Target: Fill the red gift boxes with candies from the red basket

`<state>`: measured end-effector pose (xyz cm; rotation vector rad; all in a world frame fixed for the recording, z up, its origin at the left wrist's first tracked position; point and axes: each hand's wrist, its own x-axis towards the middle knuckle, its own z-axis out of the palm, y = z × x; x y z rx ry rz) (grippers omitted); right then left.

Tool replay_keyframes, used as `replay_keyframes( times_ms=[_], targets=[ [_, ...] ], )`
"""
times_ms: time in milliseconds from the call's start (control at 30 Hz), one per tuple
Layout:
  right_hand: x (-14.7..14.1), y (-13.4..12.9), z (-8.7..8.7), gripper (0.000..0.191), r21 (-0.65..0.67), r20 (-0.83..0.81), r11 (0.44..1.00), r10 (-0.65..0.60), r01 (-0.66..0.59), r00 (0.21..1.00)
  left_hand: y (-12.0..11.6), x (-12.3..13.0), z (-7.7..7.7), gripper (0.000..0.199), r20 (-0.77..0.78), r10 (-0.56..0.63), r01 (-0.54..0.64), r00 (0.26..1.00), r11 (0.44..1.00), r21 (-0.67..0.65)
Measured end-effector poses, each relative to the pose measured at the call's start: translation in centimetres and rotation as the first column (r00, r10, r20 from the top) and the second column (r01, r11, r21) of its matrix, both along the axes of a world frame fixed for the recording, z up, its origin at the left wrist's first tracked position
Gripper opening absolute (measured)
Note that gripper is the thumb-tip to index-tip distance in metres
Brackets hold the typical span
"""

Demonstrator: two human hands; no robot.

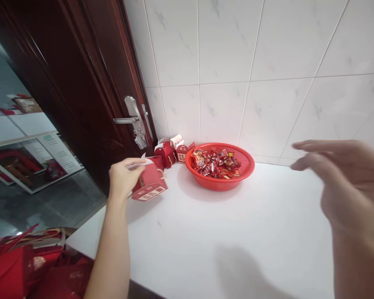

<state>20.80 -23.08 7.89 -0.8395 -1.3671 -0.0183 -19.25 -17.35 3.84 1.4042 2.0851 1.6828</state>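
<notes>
My left hand (126, 176) is closed on a small red gift box (151, 182) with white lettering on its side and a bit of string. The box is tilted above the left part of the white table (180, 241). My right hand (345, 178) is raised at the right, blurred, its fingers stretched out and nothing in them. Between the hands stands a red plastic basket (220, 182) holding several wrapped sweets (218, 164). Behind the held box, more red gift boxes (166, 154) stand close together against the wall.
A dark wooden door (90, 83) with a metal handle (126, 120) stands at the left. White tiles (224, 50) cover the wall behind the table. Red bags or boxes (12, 270) are heaped beyond the table's left edge, low in the view.
</notes>
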Motion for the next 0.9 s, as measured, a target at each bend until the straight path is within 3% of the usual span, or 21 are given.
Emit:
replay_keyframes(
  times_ms=[100, 167, 233, 300, 367, 533, 600, 667, 767, 900],
  targets=[
    [-2.5, 1.2, -1.0, 0.008, -0.215, 0.144, 0.963, 0.194, -0.161, 0.970, -0.6, 4.5, 0.6, 0.019, -0.099, -0.324, 0.329, 0.941, 0.944, 0.036],
    [-4.1, 2.1, -2.0, 0.010, -0.377, 0.241, 0.902, 0.313, -0.209, 0.918, -0.9, 7.4, 0.8, 0.023, -0.104, -0.519, 0.522, 0.848, 0.853, -0.003],
    [-5.5, 2.7, -3.1, 0.010, -0.493, 0.325, 0.848, 0.385, -0.192, 0.864, -1.1, 9.8, 0.8, 0.029, -0.108, -0.655, 0.654, 0.748, 0.755, -0.045],
    [-6.6, 3.1, -4.0, 0.017, -0.580, 0.398, 0.810, 0.381, -0.093, 0.835, -1.1, 11.7, 0.7, 0.038, -0.128, -0.759, 0.751, 0.638, 0.650, -0.112],
    [-7.4, 3.1, -4.6, 0.024, -0.633, 0.473, 0.774, 0.368, 0.018, 0.801, -0.9, 12.9, 0.3, 0.048, -0.151, -0.823, 0.804, 0.547, 0.567, -0.178],
    [-8.3, 2.9, -5.4, 0.026, -0.690, 0.603, 0.682, 0.359, 0.240, 0.713, -0.1, 14.5, -0.9, 0.066, -0.147, -0.888, 0.846, 0.436, 0.460, -0.269],
    [-8.4, 2.9, -5.5, 0.030, -0.698, 0.636, 0.641, 0.349, 0.320, 0.688, 0.1, 14.7, -1.4, 0.072, -0.123, -0.923, 0.878, 0.365, 0.385, -0.285],
    [-8.1, 3.0, -5.6, 0.023, -0.712, 0.648, 0.600, 0.359, 0.366, 0.672, 0.2, 14.8, -1.6, 0.078, -0.095, -0.952, 0.902, 0.293, 0.308, -0.303],
    [-6.7, 3.4, -5.4, 0.015, -0.767, 0.584, 0.562, 0.413, 0.309, 0.699, 0.3, 14.4, -1.6, 0.082, -0.016, -0.965, 0.901, 0.263, 0.251, -0.354],
    [-3.8, 4.5, -5.0, 0.020, -0.857, 0.357, 0.511, 0.499, 0.065, 0.789, 1.1, 13.1, -1.4, 0.076, 0.084, -0.971, 0.905, 0.225, 0.177, -0.388]
  ],
)
